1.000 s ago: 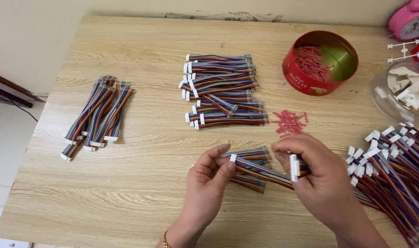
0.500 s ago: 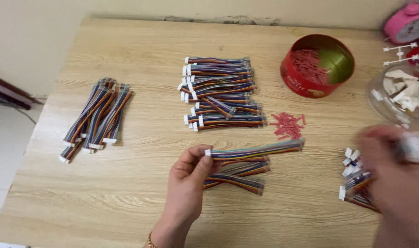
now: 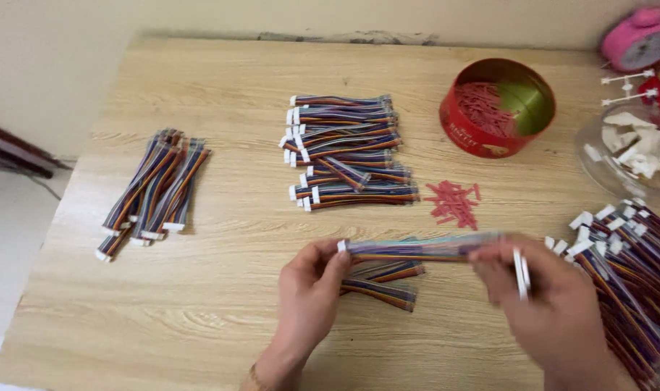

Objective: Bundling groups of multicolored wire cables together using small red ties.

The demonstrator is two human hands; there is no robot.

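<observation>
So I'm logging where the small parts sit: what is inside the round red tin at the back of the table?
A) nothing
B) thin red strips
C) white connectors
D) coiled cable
B: the open red tin holds a heap of thin red strips, the same kind as the small loose pile of red strips on the table in front of it.

On the surface [image 3: 199,304], 1 cable bundle [image 3: 152,192] lies at centre left and a stacked pile of cables [image 3: 348,148] at upper centre. A round tin [image 3: 498,108] sits to the upper right, with loose ties [image 3: 454,203] just below it. A cable heap [image 3: 634,268] fills the right edge.
</observation>
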